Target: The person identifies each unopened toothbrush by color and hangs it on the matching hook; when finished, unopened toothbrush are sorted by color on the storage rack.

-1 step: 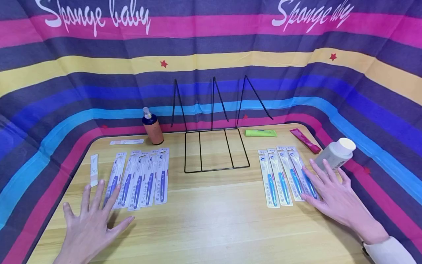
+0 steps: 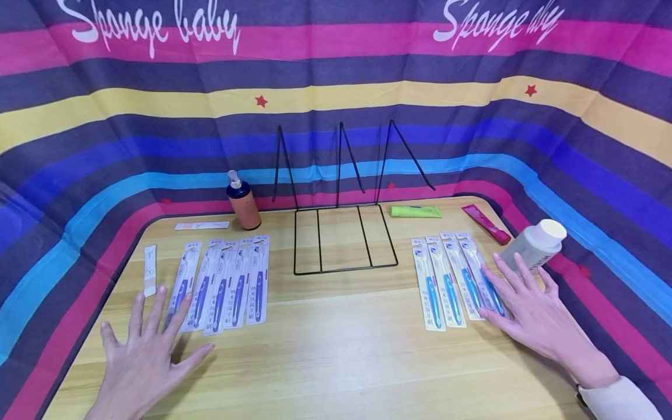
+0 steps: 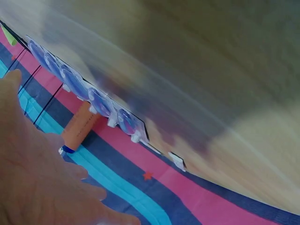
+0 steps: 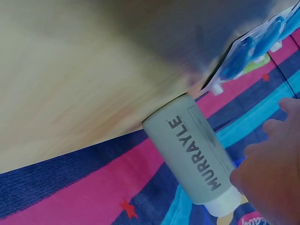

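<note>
My left hand is spread over the wooden table at the left, palm down and holding nothing. Its fingertips overlap the near ends of several purple toothbrushes in flat clear packs; whether they touch cannot be told. On the right, my right hand has its fingers extended beside several packed blue toothbrushes, partly covering the rightmost pack. A grey bottle with a white cap stands just behind it. The right wrist view shows this bottle upside down, with MURRAYLE printed on it.
A black wire rack stands at the back centre. Left of it are an orange pump bottle and two slim white packs, one a sachet. Right of it lie a green tube and a magenta tube. Striped cloth surrounds the table.
</note>
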Motion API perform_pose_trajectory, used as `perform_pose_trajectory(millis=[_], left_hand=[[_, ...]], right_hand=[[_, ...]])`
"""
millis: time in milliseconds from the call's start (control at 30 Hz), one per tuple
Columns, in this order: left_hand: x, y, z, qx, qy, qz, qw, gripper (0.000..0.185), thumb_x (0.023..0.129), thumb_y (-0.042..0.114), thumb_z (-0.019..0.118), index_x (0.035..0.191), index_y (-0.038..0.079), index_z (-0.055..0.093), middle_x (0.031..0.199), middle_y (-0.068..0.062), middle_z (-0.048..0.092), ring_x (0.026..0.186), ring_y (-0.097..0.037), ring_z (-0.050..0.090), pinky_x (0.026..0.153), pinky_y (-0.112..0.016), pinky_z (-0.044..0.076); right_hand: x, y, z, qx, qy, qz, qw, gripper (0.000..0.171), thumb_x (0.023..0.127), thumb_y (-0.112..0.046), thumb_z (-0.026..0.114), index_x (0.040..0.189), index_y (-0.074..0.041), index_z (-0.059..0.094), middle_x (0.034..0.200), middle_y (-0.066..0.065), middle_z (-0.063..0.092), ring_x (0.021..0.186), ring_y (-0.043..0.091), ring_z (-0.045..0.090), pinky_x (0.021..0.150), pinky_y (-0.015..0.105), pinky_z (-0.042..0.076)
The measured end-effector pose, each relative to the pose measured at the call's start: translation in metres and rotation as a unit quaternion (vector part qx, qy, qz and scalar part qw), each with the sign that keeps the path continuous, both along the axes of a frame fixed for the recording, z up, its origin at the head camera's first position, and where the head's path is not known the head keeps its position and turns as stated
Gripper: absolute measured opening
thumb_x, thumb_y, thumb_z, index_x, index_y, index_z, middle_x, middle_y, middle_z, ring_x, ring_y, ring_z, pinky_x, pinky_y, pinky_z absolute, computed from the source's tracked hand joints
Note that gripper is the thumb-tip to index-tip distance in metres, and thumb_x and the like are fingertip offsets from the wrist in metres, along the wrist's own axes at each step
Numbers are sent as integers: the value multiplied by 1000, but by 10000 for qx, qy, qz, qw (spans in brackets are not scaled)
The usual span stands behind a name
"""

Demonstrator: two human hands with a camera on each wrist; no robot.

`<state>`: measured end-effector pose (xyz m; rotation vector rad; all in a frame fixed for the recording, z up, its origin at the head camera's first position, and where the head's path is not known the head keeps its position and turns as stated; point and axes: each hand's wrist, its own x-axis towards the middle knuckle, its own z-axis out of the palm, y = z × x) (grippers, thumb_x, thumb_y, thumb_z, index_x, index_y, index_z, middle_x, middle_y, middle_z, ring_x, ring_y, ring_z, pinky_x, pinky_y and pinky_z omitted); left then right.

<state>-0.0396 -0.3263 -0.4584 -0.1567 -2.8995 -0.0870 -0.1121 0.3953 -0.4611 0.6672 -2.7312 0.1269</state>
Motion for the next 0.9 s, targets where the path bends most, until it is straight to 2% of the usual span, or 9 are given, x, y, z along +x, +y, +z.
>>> perform_pose_trajectory(millis=[200,333,433,533,667,767,900], left_hand=[[-4,4,2,81,-51,-31,9999,121,89,80,69,178,25,8,180,-23,3,163,-47,-16,103,-96,-5],[-16,19,10,453,-469,-30,9979,119,94,78,65,177,16,8,179,-26,0,161,-55,-12,105,-96,1],[-34,37,18,847,-700,-82,9939,116,96,77,64,176,10,12,179,-27,0,161,-56,-8,107,-94,4],[-57,57,24,1168,-767,-226,9899,115,96,76,65,175,8,17,180,-26,4,162,-54,-4,109,-92,7],[-90,82,27,1403,-1004,-427,9841,111,98,78,61,175,10,19,179,-26,5,162,-55,-4,114,-89,4],[-113,99,27,1450,-1130,-559,9814,108,99,79,57,175,10,23,178,-29,9,161,-57,-3,116,-86,2],[-136,117,27,1480,-1231,-705,9788,105,99,78,57,175,12,26,177,-30,11,160,-59,-1,117,-85,-1]], right_hand=[[0,-2,1,-152,65,92,9998,96,94,-58,77,171,-14,39,179,14,25,165,45,9,125,74,2],[-2,-5,2,-374,-28,86,9993,96,94,-52,79,171,-12,37,179,16,23,164,44,11,125,73,2],[-5,-7,5,-551,-124,84,9984,95,94,-47,81,171,-10,37,178,19,24,164,45,14,124,74,4],[-9,-9,7,-699,-259,85,9972,94,95,-45,81,171,-10,37,177,21,25,163,46,16,122,76,8],[-13,-9,10,-966,-612,-67,9934,93,98,-42,81,171,-10,35,175,25,26,160,49,22,113,84,16],[-14,-10,12,-1408,-1113,-296,9833,94,99,-40,81,172,-7,31,174,29,27,156,55,26,111,87,19],[-15,-9,12,-2119,-1733,-659,9595,94,102,-38,79,170,3,27,168,37,31,150,62,31,109,85,28]])
